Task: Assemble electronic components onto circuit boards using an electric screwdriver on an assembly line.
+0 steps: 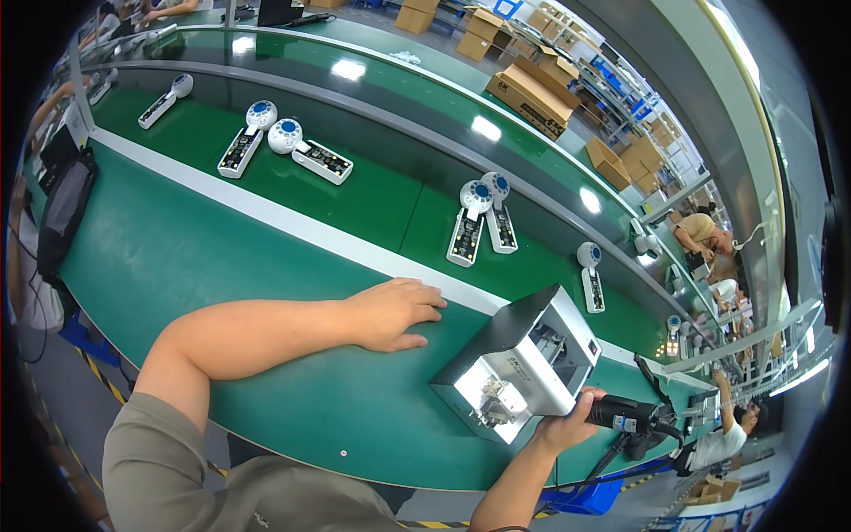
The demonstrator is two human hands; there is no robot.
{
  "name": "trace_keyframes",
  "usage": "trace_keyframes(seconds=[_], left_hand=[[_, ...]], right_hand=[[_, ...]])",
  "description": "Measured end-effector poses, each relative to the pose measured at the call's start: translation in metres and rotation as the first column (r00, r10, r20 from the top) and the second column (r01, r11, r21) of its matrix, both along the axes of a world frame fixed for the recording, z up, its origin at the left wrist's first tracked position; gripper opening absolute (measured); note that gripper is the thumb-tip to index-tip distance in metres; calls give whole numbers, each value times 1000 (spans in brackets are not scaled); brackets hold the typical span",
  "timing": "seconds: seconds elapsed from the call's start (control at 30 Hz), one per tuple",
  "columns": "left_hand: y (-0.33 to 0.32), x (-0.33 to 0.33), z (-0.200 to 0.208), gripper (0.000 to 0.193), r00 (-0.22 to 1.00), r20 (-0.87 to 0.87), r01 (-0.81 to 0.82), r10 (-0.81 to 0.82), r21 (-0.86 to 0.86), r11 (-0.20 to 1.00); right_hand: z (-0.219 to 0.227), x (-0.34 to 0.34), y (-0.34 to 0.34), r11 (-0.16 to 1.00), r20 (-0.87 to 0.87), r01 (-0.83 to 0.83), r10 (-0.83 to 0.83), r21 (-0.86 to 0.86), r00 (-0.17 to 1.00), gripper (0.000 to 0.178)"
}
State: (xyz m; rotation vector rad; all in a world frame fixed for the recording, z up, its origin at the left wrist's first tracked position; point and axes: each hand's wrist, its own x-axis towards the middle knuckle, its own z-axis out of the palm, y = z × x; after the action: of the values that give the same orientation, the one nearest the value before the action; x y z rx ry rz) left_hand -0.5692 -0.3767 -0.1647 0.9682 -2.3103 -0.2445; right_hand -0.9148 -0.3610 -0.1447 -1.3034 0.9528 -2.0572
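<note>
My left hand (396,315) lies palm down on the green tabletop, fingers stretched toward the white strip, holding nothing. To its right stands a silver and dark screw feeder (523,363), a box with an open front and a small metal mechanism inside. Close beside the feeder's right front corner, my right hand (567,427) is closed at the near end of a black electric screwdriver (625,414), which points off to the right with a cord at its far end. Some fingers of that hand are hidden.
Beyond the white strip (266,211), a green conveyor belt (381,213) carries several white handheld units with round heads and exposed circuit boards, such as one unit (467,226). A black bag (66,208) sits at the left end. Cardboard boxes (532,97) and other people are farther away.
</note>
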Motion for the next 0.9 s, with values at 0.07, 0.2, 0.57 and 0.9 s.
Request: trace_keyframes(seconds=[0.07,0.2,0.57,0.9], left_hand=[[-2,-3,-1,39,1000,-3,-2,2,-5,1000],[-10,-16,-6,40,999,-33,25,-24,24,999],[-27,-29,-35,39,999,-35,2,-3,-30,1000],[-52,-64,-7,41,999,-35,-43,41,-63,997]], right_hand=[[-4,-9,-6,1000,-26,3,-3,6,1000,11],[-4,-15,-5,996,129,52,-62,73,990,11],[-37,-35,-27,999,92,37,-41,40,995,13],[-10,-48,-34,976,36,-161,167,-144,985,40]])
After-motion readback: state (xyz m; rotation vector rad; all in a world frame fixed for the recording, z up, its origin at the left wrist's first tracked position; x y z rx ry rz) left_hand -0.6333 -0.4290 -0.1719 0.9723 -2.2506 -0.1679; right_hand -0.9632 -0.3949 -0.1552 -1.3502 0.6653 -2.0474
